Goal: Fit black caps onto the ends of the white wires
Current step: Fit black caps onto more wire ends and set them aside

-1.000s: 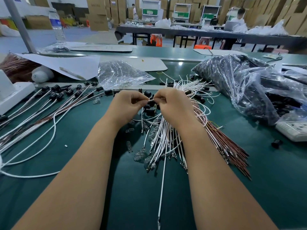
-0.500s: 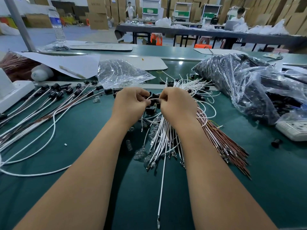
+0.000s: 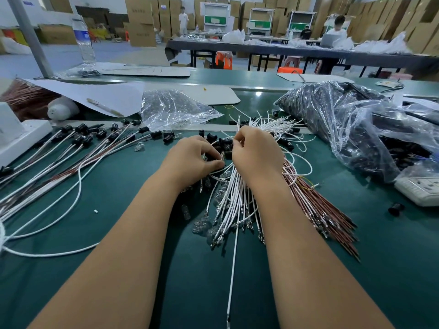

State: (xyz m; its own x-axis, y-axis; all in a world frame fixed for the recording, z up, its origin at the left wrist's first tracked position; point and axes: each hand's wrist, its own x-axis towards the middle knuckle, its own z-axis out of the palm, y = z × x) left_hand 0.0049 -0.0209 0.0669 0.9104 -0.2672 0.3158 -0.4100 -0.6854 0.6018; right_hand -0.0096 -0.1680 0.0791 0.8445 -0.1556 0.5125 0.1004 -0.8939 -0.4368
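Head view: at the desk's right edge a clear bag [image 3: 351, 129] holds black caps; left hand [image 3: 190, 160] pinches a cap, right hand [image 3: 257, 154] pinches white wires [image 3: 234, 198]; no writing is legible.

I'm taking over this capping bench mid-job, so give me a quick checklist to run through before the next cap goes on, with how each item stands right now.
1. Loose black caps within reach: ok, they lie just beyond the left hand.
2. Uncapped white wires at hand: ok, the bundle lies under the right hand.
3. Right hand's grip on a wire end: cannot tell, the fingertips curl away from the camera.
4. Left hand's grip on a cap: cannot tell, the fingers hide whatever they reach into.
5. Finished capped wires kept apart: ok, fanned out to the left.
6. Brown wires separate from the white ones: not ok, they lie right against the bundle.
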